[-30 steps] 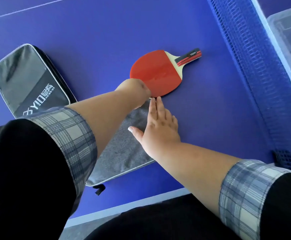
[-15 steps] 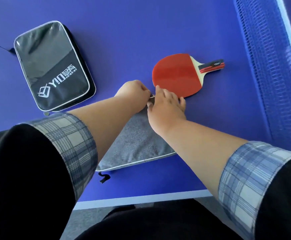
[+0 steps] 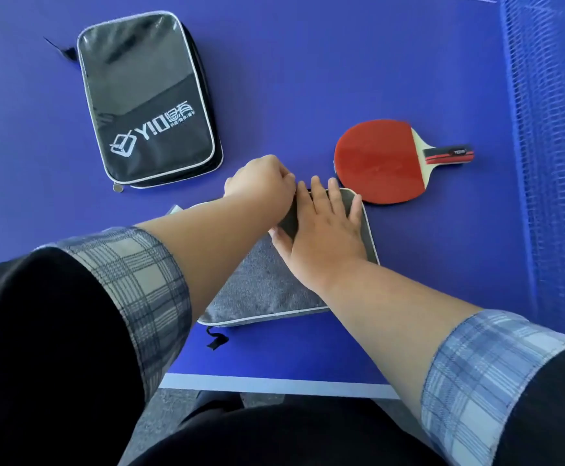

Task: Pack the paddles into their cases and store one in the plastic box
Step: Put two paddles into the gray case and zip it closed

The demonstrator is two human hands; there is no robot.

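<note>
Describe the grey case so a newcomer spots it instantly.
On the blue table, go to the near edge. The grey case lies there under the right hand, beside the red paddle. Unlike the glossy black case, it is matte fabric, no logo showing.

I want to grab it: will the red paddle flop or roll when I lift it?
Probably stiff: the red paddle shows a wooden blade. Lying flat on the table, it likely won't roll. The handle looks easy to grip.
</note>
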